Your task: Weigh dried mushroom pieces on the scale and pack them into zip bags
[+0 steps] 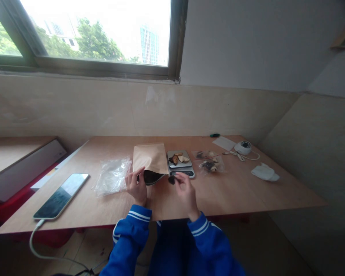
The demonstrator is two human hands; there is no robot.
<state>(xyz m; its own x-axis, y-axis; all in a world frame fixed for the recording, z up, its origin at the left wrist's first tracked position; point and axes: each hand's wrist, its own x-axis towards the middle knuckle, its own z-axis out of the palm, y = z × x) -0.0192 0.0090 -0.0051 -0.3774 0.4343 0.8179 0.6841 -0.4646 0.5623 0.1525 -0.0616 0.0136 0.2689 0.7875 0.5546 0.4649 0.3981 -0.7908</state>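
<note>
My left hand (137, 187) grips the near edge of a brown paper bag (150, 155), whose mouth gapes toward me and shows a dark inside. In my right hand (186, 191), thumb and fingers pinch a small dark dried piece (171, 179) just right of the bag's mouth. Behind that hand stands a small kitchen scale (191, 172) with several pale and brown dried slices (179, 158) on its plate. Clear bags (211, 164) with dark and pale dried pieces lie right of the scale.
Clear plastic bags (112, 176) lie left of the paper bag. A phone (61, 196) with a plugged-in cable is near the left front edge. To the right are a white device with a cord (243, 147), a crumpled tissue (265, 172), paper (224, 143) and a green object (215, 135).
</note>
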